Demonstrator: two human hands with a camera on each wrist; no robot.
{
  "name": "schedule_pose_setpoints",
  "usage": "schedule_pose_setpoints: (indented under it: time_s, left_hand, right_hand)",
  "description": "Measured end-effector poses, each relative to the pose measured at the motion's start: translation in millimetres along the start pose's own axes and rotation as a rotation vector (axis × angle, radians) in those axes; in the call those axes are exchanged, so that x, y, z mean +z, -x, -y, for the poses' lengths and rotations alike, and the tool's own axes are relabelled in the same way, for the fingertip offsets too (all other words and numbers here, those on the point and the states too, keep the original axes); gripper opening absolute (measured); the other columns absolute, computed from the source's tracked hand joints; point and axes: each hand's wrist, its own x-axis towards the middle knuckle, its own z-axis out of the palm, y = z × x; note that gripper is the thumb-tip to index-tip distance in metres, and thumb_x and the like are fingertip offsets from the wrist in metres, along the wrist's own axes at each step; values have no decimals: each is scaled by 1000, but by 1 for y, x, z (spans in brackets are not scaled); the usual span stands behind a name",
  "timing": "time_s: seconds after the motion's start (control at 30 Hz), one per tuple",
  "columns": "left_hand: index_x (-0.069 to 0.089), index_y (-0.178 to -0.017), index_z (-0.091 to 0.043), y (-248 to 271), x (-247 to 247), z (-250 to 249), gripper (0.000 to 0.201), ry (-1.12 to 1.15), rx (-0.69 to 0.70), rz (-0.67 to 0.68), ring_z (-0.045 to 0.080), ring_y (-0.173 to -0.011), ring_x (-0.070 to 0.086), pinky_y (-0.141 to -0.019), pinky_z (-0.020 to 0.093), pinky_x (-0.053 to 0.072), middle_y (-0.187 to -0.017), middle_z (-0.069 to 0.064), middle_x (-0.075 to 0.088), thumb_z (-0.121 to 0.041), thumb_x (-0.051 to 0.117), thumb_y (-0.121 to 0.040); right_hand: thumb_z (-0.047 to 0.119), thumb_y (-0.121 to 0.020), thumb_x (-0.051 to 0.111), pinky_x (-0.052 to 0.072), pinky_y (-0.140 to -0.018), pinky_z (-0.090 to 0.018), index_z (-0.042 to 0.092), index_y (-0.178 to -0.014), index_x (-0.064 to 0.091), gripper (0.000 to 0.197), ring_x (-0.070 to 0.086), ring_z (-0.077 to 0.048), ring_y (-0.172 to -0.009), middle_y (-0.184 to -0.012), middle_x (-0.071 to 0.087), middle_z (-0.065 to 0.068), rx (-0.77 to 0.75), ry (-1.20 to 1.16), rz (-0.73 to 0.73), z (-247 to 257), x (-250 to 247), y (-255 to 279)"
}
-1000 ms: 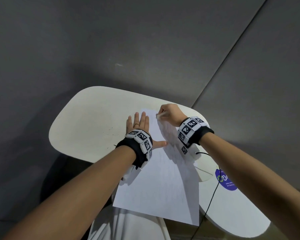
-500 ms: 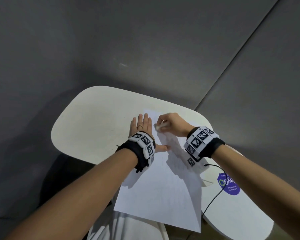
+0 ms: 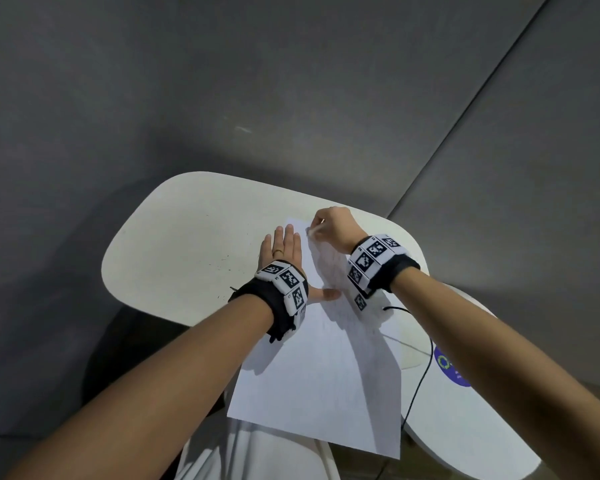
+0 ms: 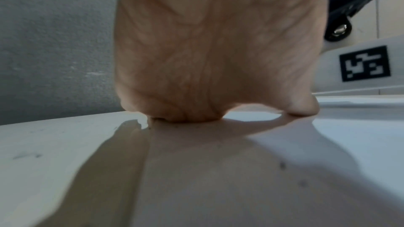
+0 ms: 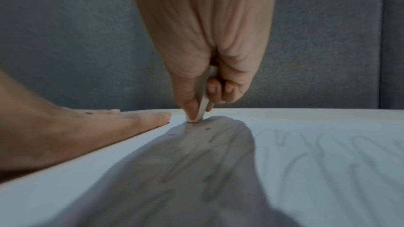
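If the flat left hand (image 3: 282,250) slips off the paper (image 3: 321,393) on the desk (image 3: 174,258), the eraser (image 5: 202,103) pinched in the right hand (image 3: 335,226) near the desk's far edge could crumple or rip it.

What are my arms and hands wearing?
Forearms are bare, no sleeves. Each wrist carries a black strap with white blocks bearing black square markers. The left hand wears a gold ring. A thin black cable hangs near the right wrist.
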Motion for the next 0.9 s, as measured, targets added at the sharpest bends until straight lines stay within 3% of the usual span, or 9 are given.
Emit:
schedule_pose_setpoints:
  time_s: [0.07, 0.23, 0.4, 0.47, 0.57, 0.73, 0.9]
  left_hand:
    - [-20, -149, -5, 0, -1, 1, 142, 22, 3, 8, 28, -145, -24, -118, 46, -13, -156, 12, -27, -96, 39, -58]
    - [-19, -149, -2, 2, -2, 1, 142, 16, 2, -9, 30, -144, -25, -118, 44, -14, -156, 16, -27, -94, 42, -59]
    - [-21, -148, -4, 1, -3, 2, 144, 30, -3, -4, 28, -145, -24, -116, 42, -15, -156, 14, -26, -95, 43, -57]
    - [-19, -149, -2, 2, -2, 2, 144, 29, 9, -11, 28, -145, -24, -117, 44, -14, -156, 15, -26, -95, 43, -57]
    - [-17, -150, -2, 3, -1, 2, 142, 20, 15, -21, 29, -145, -24, -118, 44, -14, -156, 16, -26, -95, 42, -59]
    - [-24, -148, -4, 0, 0, 5, 143, 32, 5, -2, 27, -145, -24, -115, 42, -16, -156, 13, -28, -94, 43, -59]
    - [-17, -150, -2, 3, 0, 2, 143, 14, 12, -21, 29, -145, -23, -118, 44, -13, -157, 16, -25, -95, 42, -58]
  right_hand:
    - [5, -79, 63, 36, -61, -19, 2, -82, 69, 8, 56, -16, -79, -96, 71, -15, 14, -11, -25, 2, 5, 0]
    - [1, -77, 66, 37, -69, -20, -3, -91, 68, 14, 60, -22, -85, -98, 71, -15, -59, 72, 156, 10, 2, 18]
    - [3, -79, 62, 36, -70, -20, -2, -89, 70, 14, 60, -25, -87, -98, 70, -18, -6, 10, 15, 13, 6, 0]
    - [0, -78, 60, 36, -65, -21, -3, -88, 68, 13, 59, -25, -84, -95, 69, -18, -32, 39, 45, 11, 7, 12]
    - [-3, -75, 62, 36, -58, -16, -3, -88, 68, 15, 52, -16, -78, -94, 69, -16, -61, 53, 139, 10, 4, 19]
    - [4, -79, 62, 36, -69, -22, -1, -86, 69, 11, 50, -18, -80, -99, 67, -20, 27, -19, 1, 14, 5, -9]
    - [0, -78, 60, 37, -70, -24, -3, -91, 67, 15, 52, -21, -81, -96, 65, -19, -48, 20, 68, 6, 8, 23]
